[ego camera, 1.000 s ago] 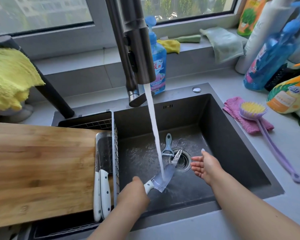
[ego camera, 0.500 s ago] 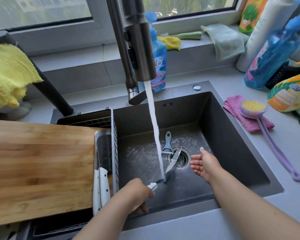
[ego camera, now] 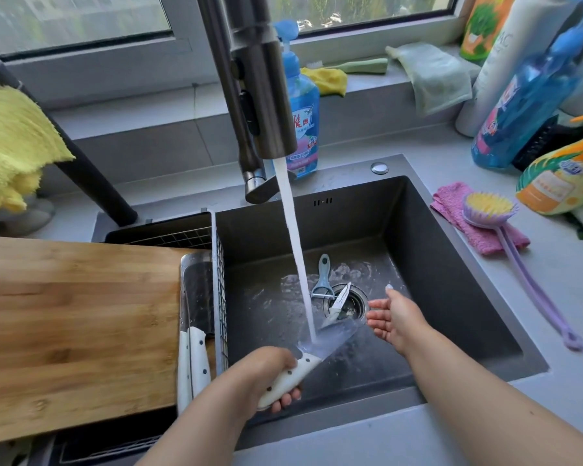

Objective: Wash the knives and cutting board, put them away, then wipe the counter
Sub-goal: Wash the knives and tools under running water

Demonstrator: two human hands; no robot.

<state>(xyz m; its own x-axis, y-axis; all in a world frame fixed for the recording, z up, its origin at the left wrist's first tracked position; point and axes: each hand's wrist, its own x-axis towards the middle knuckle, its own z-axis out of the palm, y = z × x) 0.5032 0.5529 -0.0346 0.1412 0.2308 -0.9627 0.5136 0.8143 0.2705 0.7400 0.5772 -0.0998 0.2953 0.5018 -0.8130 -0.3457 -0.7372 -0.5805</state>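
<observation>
Two hands work over the sink (ego camera: 451, 264): the left hand (ego camera: 266, 375) grips a white-handled knife (ego camera: 317, 351) under running water (ego camera: 297, 250). The right hand (ego camera: 396, 317) hovers open, empty, just beside what looks like the blade tip.

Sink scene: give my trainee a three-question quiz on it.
1. True or false: the left hand holds the white-handled knife under the water stream.
2. What lies by the drain? A) peeler and small knife B) a sponge C) a fork
3. Fill in: the right hand is ____.

Key: 1 true; 2 A; 3 open, holding nothing.
</observation>
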